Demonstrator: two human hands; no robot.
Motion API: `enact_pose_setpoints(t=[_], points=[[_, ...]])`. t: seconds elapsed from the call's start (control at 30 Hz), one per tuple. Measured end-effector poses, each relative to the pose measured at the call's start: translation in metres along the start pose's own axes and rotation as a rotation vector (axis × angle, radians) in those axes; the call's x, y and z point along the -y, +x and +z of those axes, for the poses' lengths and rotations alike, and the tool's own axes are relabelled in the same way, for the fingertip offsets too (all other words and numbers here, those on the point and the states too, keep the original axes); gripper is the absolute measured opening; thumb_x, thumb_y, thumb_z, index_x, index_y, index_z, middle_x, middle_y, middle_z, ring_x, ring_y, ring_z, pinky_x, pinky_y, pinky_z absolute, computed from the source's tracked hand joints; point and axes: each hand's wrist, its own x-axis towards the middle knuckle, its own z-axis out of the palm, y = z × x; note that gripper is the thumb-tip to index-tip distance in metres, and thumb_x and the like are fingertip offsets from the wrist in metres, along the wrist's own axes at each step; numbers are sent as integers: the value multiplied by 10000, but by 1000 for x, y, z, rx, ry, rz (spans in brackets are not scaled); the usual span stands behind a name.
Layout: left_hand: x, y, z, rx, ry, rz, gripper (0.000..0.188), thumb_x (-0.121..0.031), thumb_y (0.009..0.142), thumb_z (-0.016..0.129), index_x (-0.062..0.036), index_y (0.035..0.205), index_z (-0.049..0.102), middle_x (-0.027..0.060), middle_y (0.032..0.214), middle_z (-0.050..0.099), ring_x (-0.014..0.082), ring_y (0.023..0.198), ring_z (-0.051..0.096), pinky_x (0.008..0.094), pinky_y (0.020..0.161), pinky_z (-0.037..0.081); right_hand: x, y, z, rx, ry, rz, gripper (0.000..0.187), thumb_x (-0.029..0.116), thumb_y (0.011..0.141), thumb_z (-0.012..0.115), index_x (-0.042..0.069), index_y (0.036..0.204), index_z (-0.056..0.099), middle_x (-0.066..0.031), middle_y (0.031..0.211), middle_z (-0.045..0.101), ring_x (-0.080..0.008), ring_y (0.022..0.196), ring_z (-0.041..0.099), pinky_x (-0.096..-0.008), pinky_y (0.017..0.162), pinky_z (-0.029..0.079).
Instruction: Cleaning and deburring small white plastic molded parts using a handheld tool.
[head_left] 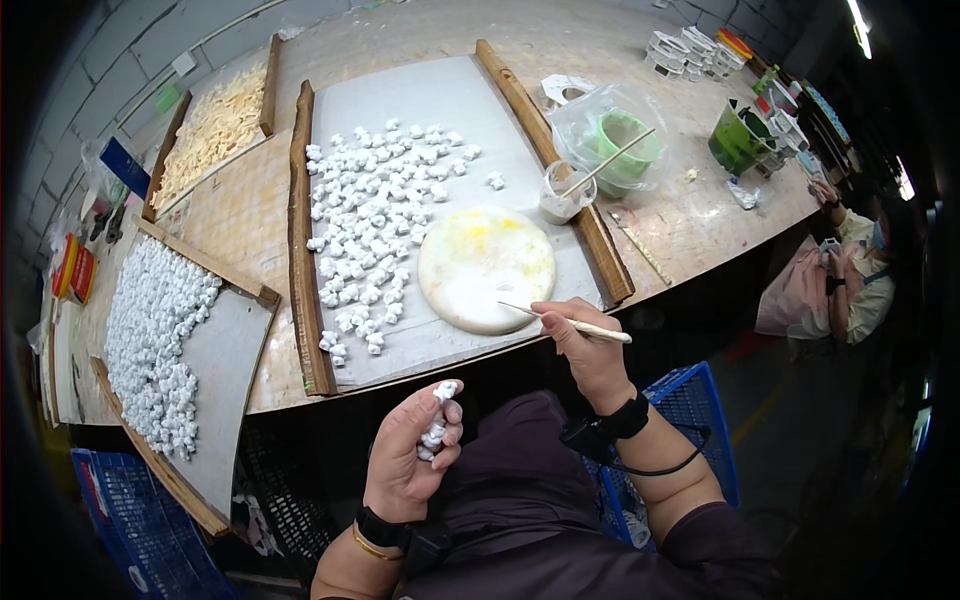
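My left hand (pixel 412 450) is closed around small white molded pieces (pixel 434 434), one of which pokes up past the thumb. Their exact shape is partly hidden by the fingers. Between thumb and fingers, my right hand (pixel 590 360) grips a thin-tipped tool with a pale handle (pixel 600 330); whether it is a fine brush or a needle tool I cannot tell. Its tip lies over the lower part of a round white slab (pixel 487 268) with yellow stains. Left of the slab, many similar white pieces (pixel 375 205) are spread on a grey board (pixel 400 95).
Wooden strips (pixel 302 240) edge the board. A cloudy plastic cup (pixel 566 193) with a stick stands beside a bag-wrapped green container (pixel 622 145). More white pieces (pixel 150 340) and cream ones (pixel 215 130) fill trays at left. Blue crates (pixel 690 400) sit below; another person (pixel 860 270) is at right.
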Motion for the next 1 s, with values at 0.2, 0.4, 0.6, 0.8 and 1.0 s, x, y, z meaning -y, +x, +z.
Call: enact_pose_setpoints(t=[0.2,0.4,0.6,0.8,1.0], points=[[-1,0,2,-51,73,44,341,-220,957,557,49,1165,535,76,837,599,111,642,537,180,435,369,16,-16,1,79,607,333,350,294,931,617,-35,1031,685,-74,767,639,-64,594,500,-184,547,413],[0,-4,5,-51,121,70,336,-245,950,576,40,1126,554,66,817,597,104,626,547,173,415,369,37,-38,3,281,450,7,340,272,903,646,-33,1052,676,-126,866,663,-137,702,581,-240,637,460],[0,-9,5,-40,132,90,281,-245,929,620,-9,1080,594,45,819,599,87,639,549,160,427,379,54,-41,5,370,55,-339,302,212,827,726,17,1055,692,-115,926,643,-195,786,626,-277,685,500],[0,-10,6,-56,123,96,240,-245,914,644,-33,1018,600,47,818,605,89,639,567,161,434,397,52,-42,8,407,44,-418,313,160,791,755,25,1066,691,-100,950,632,-179,777,618,-263,669,503],[0,-11,4,-57,112,91,239,-251,916,640,-36,1013,600,50,818,604,91,645,570,165,437,399,52,-42,8,420,1,-444,306,147,780,756,28,1055,695,-98,940,637,-181,758,611,-268,656,498]])
